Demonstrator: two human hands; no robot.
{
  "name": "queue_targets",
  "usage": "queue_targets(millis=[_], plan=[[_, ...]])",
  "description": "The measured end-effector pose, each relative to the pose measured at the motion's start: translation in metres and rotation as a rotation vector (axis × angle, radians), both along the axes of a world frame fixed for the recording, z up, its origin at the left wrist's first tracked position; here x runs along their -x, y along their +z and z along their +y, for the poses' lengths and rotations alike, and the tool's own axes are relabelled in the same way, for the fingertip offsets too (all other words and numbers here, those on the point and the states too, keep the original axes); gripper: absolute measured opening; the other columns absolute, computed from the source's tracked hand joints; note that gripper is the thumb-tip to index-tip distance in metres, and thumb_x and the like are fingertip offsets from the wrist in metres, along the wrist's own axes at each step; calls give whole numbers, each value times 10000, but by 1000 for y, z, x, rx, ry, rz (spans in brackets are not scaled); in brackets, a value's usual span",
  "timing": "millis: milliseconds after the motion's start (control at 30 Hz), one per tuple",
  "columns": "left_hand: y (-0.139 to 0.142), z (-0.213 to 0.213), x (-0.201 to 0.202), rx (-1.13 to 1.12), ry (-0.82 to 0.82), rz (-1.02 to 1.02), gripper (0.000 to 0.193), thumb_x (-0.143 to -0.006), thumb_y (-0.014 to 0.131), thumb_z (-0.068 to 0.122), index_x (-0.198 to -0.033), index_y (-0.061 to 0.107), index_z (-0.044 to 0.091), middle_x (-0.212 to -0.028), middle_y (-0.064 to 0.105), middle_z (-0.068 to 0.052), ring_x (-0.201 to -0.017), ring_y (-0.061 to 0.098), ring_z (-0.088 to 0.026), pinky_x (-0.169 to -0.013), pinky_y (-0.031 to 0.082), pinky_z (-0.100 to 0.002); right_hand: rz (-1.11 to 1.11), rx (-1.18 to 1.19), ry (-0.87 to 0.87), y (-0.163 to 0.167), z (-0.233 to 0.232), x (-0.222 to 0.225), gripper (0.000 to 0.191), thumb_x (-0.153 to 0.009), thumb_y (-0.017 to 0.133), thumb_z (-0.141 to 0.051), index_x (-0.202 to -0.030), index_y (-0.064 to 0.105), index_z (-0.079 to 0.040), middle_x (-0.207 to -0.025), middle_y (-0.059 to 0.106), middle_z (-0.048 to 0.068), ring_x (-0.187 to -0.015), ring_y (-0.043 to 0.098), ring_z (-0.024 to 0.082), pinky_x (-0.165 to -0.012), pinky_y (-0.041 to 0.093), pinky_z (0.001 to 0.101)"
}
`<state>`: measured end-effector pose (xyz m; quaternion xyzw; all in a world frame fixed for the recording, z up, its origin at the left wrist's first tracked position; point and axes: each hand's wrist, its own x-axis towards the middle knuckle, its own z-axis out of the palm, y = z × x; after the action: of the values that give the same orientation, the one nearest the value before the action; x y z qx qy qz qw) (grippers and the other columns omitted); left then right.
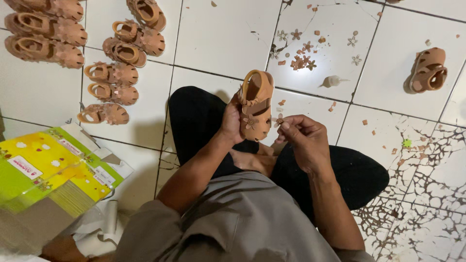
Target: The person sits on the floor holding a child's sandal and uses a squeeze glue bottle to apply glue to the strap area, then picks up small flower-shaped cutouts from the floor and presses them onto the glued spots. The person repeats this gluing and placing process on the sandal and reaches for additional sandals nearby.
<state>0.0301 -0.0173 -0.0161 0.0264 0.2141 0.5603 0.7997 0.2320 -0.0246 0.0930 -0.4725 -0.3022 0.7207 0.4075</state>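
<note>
My left hand (pixel 232 123) grips a small tan child's sandal (pixel 256 104) from its left side and holds it upright over my crossed legs, toe toward me. One flower ornament sits on its upper. My right hand (pixel 305 140) is just right of the sandal, fingertips pinched on a small tan flower piece (pixel 279 121) close to the sandal's side. I sit on a white tiled floor in black trousers and a grey shirt.
Several matching tan sandals (pixel 114 73) lie in rows at the upper left. One more sandal (pixel 427 71) lies at the upper right. Loose flower pieces (pixel 301 60), scraps and a small glue bottle (pixel 332 81) lie ahead. Flattened yellow-green boxes (pixel 48 170) sit at my left.
</note>
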Motion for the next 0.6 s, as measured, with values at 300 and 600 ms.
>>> queue_targets(millis=[300, 600], plan=[[13, -7, -7, -30, 52, 25, 448, -1142, 388, 396, -1368, 559, 48, -1225, 675, -97, -1054, 707, -206, -915, 629, -395, -11, 32, 93, 14, -7, 12, 122, -990, 699, -99, -962, 704, 19, -821, 697, 84, -687, 653, 137, -644, 582, 288], [30, -5, -8, -39, 22, 138, 463, -1114, 365, 396, -1382, 557, 70, -1188, 694, -123, -1007, 724, -222, -854, 643, -400, 143, 79, 55, 15, -10, 8, 114, -1002, 697, -110, -956, 684, -6, -800, 671, 61, -694, 638, 133, -674, 591, 308]])
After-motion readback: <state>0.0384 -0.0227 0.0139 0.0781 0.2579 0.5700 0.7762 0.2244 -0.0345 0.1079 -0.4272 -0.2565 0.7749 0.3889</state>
